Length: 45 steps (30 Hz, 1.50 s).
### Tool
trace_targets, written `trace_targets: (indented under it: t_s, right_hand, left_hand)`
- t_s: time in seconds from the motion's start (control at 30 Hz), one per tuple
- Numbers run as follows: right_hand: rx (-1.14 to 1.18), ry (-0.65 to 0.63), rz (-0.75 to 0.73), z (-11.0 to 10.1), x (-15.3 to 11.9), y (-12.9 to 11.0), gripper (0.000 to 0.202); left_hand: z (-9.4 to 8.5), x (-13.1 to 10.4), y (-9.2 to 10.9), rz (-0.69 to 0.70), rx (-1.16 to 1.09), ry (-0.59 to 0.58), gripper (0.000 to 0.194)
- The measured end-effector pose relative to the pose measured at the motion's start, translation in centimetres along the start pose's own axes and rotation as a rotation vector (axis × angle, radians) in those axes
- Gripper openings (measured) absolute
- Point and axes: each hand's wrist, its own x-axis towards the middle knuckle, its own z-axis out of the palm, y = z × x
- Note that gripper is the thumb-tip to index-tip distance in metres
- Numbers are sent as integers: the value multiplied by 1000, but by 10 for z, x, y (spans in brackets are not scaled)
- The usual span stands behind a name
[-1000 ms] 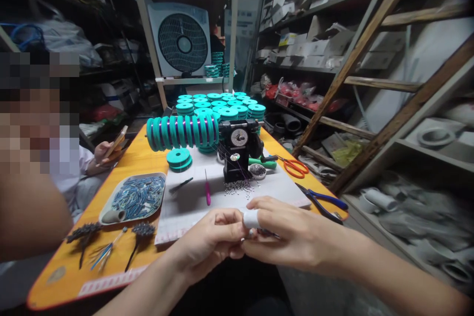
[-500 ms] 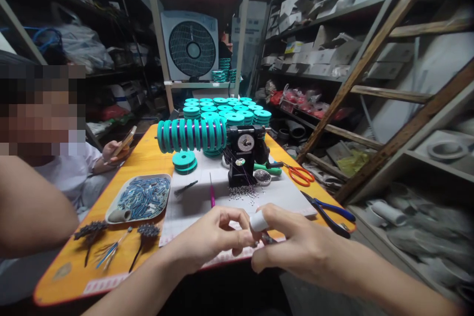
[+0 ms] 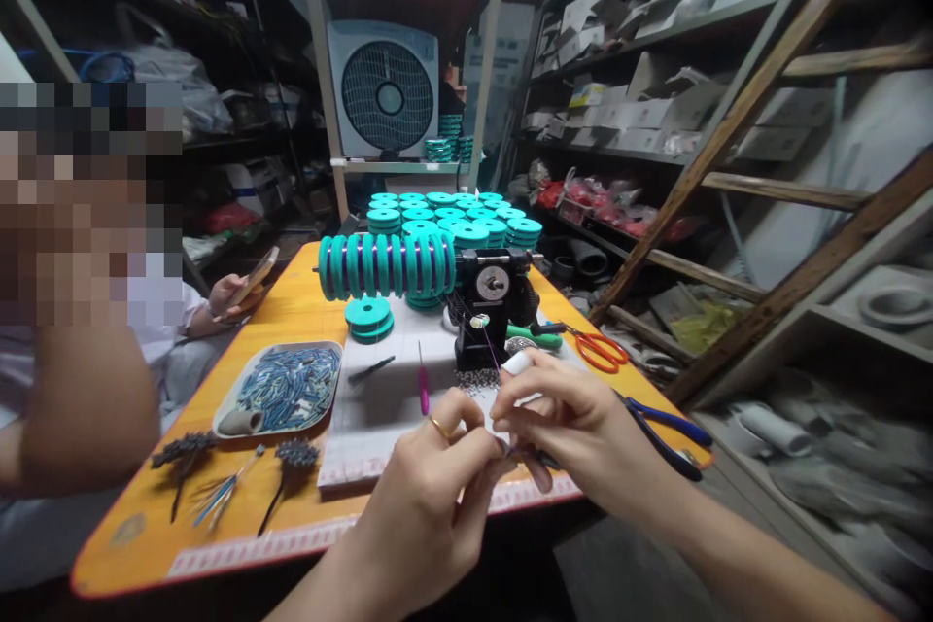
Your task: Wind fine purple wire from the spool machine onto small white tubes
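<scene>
My left hand (image 3: 437, 481), a gold ring on one finger, pinches something too small to make out. Its fingertips meet those of my right hand (image 3: 561, 413), closed on a thin purple line (image 3: 494, 350); one right finger wears a white cover (image 3: 517, 364). A dark piece (image 3: 544, 459), mostly hidden, shows under the right fingers. The line runs up to a black hand-cranked winder (image 3: 479, 335), whose shaft carries a row of teal foam spools (image 3: 386, 267). Small silvery beads (image 3: 477, 379) lie on the white board (image 3: 394, 437) just beyond my fingers.
A purple-handled needle tool (image 3: 423, 389) lies on the board. Blue-handled pliers (image 3: 660, 428) and orange scissors (image 3: 602, 350) are at right. A tray (image 3: 225, 389) of small blue tubes sits left, near dark bundles (image 3: 295, 454). Another person's hand (image 3: 225, 296) holds a phone.
My hands have come together, the left turning over and the right rising toward the beads. The view has shifted slightly. The other person's arm has moved up.
</scene>
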Motion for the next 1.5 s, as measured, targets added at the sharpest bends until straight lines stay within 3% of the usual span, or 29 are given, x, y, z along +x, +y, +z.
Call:
trace_targets:
  t_s: [0.3,0.43,0.5,0.6,0.7,0.83,1.0,1.13,1.33,1.5]
  right_hand:
    - [0,-18,226,3,17,4,11]
    - [-23,-54,241,5,22,7,8]
    - [-51,-44,199,6,17,7,9]
    - [-83,-56,130,4,3,2,5]
    - [-253,-127,-61,-2,-13,-6,7]
    - [-622,-304,-264,-10,-24,-12,14]
    - [-1020,-440,-447,-13,-23,-12,26]
    - [-1037,-397,-618,-9,-20,-9,18]
    - [-944,-360,-542,-9,-21,0,19]
    - [-820,-371,-471,-8,-22,-8,22]
  left_hand:
    - [-5,5,-9,386,484,54,20]
    - [-6,4,-10,436,388,-28,21]
    - [-6,3,-7,282,178,-89,20]
    - [-9,3,-1,-213,-245,-184,17]
    - [-12,5,0,-633,-691,-266,23]
    - [-9,5,-5,-925,-1181,-246,30]
    - [-2,0,-7,-960,-1345,-233,28]
    - [-3,-1,-7,-987,-1396,-223,28]
    - [-2,-3,-10,-969,-1336,-235,27]
    - [-7,2,-8,-811,-1030,-294,32]
